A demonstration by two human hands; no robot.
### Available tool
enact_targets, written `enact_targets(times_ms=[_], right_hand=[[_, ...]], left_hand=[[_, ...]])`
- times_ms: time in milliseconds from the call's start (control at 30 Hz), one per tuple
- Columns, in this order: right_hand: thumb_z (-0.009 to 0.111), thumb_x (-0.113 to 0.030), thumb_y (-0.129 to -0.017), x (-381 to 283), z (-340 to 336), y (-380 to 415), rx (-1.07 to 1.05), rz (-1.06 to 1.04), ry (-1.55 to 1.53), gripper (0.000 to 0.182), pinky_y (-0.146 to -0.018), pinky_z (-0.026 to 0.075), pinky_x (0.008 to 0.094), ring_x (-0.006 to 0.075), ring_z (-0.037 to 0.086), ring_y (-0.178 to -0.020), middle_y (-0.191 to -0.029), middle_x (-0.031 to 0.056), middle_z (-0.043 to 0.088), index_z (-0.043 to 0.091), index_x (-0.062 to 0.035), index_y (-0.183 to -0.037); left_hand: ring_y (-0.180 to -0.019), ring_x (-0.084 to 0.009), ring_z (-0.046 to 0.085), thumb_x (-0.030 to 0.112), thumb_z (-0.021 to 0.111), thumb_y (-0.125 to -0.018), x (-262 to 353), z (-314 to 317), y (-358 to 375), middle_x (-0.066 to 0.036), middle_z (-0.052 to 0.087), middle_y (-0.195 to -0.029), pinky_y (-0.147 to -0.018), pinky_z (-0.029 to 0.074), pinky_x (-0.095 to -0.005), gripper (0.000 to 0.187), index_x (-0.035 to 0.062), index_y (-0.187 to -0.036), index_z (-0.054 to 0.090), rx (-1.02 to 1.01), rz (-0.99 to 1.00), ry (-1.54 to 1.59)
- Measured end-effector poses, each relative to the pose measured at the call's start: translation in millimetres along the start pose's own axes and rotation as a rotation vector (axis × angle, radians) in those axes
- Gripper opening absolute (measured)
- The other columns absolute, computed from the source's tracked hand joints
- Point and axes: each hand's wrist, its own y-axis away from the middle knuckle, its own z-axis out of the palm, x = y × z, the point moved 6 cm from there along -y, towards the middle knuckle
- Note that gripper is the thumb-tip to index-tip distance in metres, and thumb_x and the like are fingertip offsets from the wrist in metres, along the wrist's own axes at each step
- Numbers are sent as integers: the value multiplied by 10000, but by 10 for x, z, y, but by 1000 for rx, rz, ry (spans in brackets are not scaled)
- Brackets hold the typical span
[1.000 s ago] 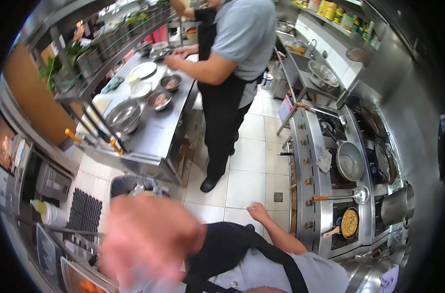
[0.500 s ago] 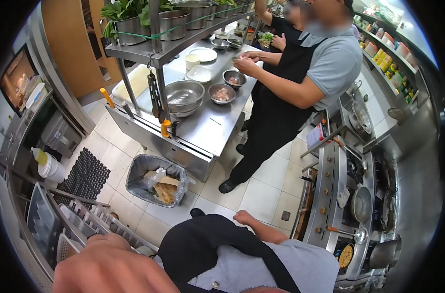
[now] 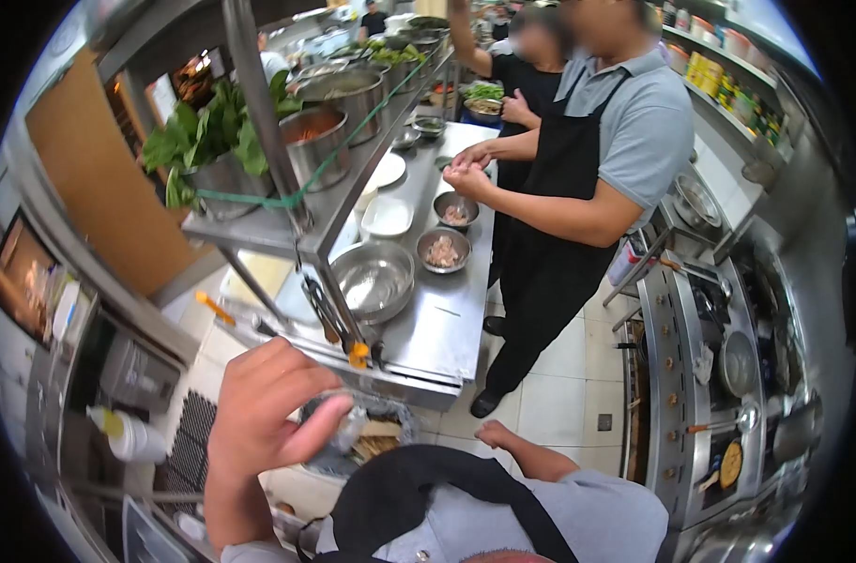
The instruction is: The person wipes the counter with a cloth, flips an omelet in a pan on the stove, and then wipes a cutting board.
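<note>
My left hand point(image 3: 276, 413) is raised in front of me, fingers bent and thumb held apart, with nothing in it. Behind it, partly covered, stands a waste bin point(image 3: 405, 424) with a plastic liner and some cardboard inside. Beyond are the steel counter's front edge and hanging tongs point(image 3: 323, 314). My right hand point(image 3: 492, 433) is low by my side, away from the counter; its fingers do not show clearly. On the counter sit a large steel bowl point(image 3: 374, 283) and two smaller bowls of pale raw meat point(image 3: 442, 251).
A co-worker in a black apron point(image 3: 555, 253) stands at the counter's right side, hands together. Leafy greens point(image 3: 212, 141) and steel pots fill the overhead shelf point(image 3: 348, 220). The stove point(image 3: 677, 394) runs along the right, with pans and a ladle point(image 3: 747, 418).
My left hand has risen from the lower left toward the counter, its fingers now visible. The view has shifted, so the counter and shelf appear closer. My right hand still hangs low.
</note>
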Motion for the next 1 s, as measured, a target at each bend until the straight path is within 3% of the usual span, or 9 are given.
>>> enact_targets(times_ms=[67,167,333,467,600,633,667,900,1000], right_hand=[[487,-258,-861,-152,133,156,109,68,-179,347,-523,535,405,322,640,-540,-607,190,592,641,30,-742],[500,-296,-843,-84,793,-4,123,-233,242,376,-575,556,420,341,681,-624,-692,235,643,690,27,-816],[539,-397,-812,-437,1793,288,199,128,117,472,-740,569,411,378,697,-857,-932,293,681,715,20,-949],[529,-199,-826,-1145,2302,861,346,354,-335,293,-781,568,433,382,700,-839,-841,214,707,733,4,-880],[676,-302,-806,-1183,2817,998,243,389,-357,373,-680,603,378,257,685,-819,-966,178,699,726,1,-1017],[657,-299,-847,-1107,2898,1068,342,500,-539,409,-631,621,404,292,688,-827,-1052,201,680,697,32,-1084],[629,-297,-884,-1048,2954,1247,399,797,-803,423,-588,617,440,321,694,-834,-1074,207,675,676,59,-1108],[569,-259,-889,-1098,2728,1589,299,691,-461,433,-605,609,421,357,703,-727,-1037,240,675,645,110,-1105],[664,-290,-867,-942,2277,1927,423,834,-742,416,-682,632,444,293,636,-1069,-1242,143,612,669,-61,-1213]], left_hand=[[-729,-270,593,84,759,-707,-412,63,43,-74,602,-773,-619,465,-356,171,38,-834,653,-27,28,-143],[-886,-318,599,65,737,-733,-1041,25,150,-117,615,-931,-751,489,-405,209,24,-916,643,86,72,-203],[-1075,-384,556,49,713,-756,-2031,-3,362,-162,591,-1127,-937,458,-470,299,11,-1038,622,150,80,-188],[-1118,-385,532,1,686,-742,-2307,-45,468,-149,580,-1160,-961,437,-474,375,25,-1110,614,208,216,-195],[-1095,-362,544,37,677,-736,-2426,-154,400,-142,592,-1161,-989,412,-513,360,33,-1095,648,355,293,-177],[-1099,-363,542,37,676,-735,-2431,-198,375,-141,589,-1162,-993,406,-515,364,33,-1098,643,393,295,-191],[-1104,-364,541,36,675,-735,-2426,-223,368,-140,587,-1162,-997,400,-517,368,33,-1101,639,426,298,-202],[-1132,-337,547,30,657,-738,-2609,-180,391,-132,590,-1172,-1032,385,-498,431,40,-1166,610,440,274,-136],[-1130,-341,550,24,651,-735,-2618,-161,392,-133,597,-1168,-1038,385,-499,428,38,-1161,617,476,250,-126]])
